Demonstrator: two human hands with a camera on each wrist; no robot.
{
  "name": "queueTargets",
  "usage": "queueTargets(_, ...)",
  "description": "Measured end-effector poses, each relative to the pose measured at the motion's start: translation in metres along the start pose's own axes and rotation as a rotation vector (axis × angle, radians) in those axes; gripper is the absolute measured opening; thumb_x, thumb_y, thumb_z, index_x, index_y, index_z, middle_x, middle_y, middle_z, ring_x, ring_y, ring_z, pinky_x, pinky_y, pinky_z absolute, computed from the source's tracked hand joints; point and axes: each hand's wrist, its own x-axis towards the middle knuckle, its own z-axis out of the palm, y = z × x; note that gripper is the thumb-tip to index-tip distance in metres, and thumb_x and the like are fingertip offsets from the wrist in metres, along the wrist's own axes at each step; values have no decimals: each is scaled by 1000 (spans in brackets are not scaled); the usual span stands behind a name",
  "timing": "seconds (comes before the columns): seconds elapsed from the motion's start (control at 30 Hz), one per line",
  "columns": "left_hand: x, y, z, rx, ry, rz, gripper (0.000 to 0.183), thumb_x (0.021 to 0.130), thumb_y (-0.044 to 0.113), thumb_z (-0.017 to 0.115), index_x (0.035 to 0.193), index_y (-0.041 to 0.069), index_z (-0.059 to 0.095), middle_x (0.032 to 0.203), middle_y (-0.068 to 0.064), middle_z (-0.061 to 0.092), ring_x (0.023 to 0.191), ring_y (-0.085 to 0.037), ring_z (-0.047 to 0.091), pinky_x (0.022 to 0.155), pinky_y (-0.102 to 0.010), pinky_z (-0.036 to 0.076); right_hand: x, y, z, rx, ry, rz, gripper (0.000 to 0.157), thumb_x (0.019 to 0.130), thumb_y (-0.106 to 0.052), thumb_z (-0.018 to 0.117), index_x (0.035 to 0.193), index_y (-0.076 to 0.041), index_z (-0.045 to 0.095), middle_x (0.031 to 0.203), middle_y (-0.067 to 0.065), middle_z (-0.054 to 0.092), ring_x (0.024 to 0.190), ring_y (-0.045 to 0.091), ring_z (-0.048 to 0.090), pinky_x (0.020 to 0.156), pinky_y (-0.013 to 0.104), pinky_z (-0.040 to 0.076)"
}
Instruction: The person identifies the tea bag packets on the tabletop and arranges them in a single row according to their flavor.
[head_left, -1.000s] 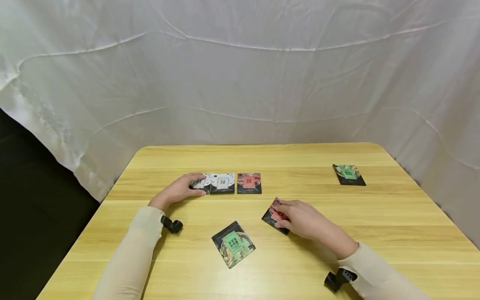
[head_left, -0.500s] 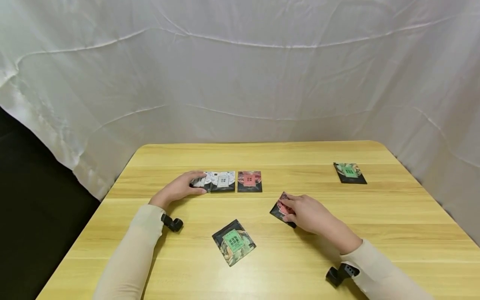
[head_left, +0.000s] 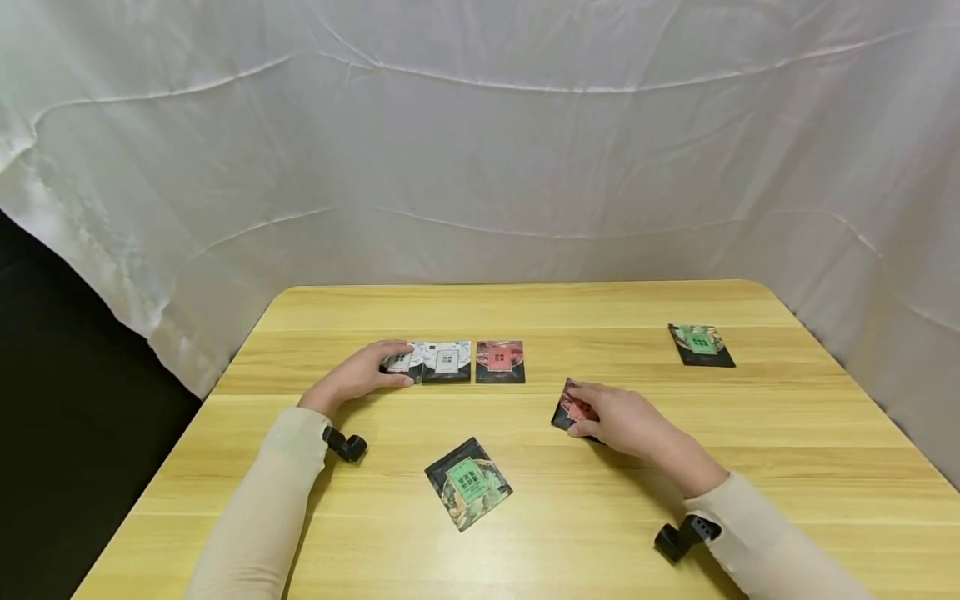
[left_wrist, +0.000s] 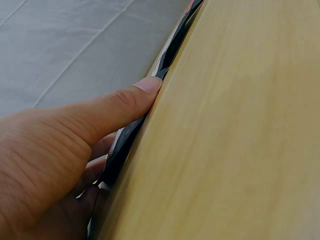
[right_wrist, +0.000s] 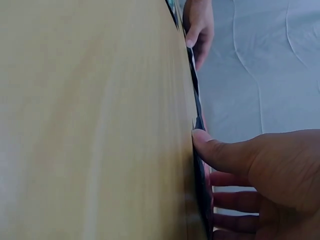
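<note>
In the head view my left hand (head_left: 356,377) holds a white-and-black sachet (head_left: 403,363) flat on the table, thumb at its near edge and fingers over its far side. A second white-and-black sachet (head_left: 447,362) lies against it on the right. Beside that, across a narrow gap, lies a red-and-black sachet (head_left: 500,362). My right hand (head_left: 626,421) grips another red-and-black sachet (head_left: 573,410), which lies slightly turned and partly hidden under the fingers. In the right wrist view the thumb (right_wrist: 206,142) presses at this sachet's dark edge.
A green-and-black sachet (head_left: 468,483) lies turned at an angle on the wooden table (head_left: 360,533), nearer to me. Another green-and-black sachet (head_left: 702,345) sits at the far right. Behind the table's back edge hangs a pale curtain (head_left: 480,167).
My right hand has moved right and a little away from me with the red-and-black sachet, which is now turned straighter. The left hand keeps its place on the white-and-black sachet.
</note>
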Motion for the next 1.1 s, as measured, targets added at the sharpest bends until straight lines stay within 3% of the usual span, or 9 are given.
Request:
queueTargets(0.5,-1,1,-2,-15,9,1,72,90,41,70,149,11,42,154,-16,34,142,-39,27,114,-57,22,10,23,-4,95,-61,-38,67,92,-38,67,147,-8,45,151,17,39,130,45,42,104,59,37)
queueTargets(1.1,0,0,-1,-6,-1,-3,72,91,41,70,150,12,42,155,-15,33,142,-37,27,115,-55,22,28,38,-5,93,-102,-71,66,93,-41,65,147,-10,46,153,15,37,130,46,41,105,60,36)
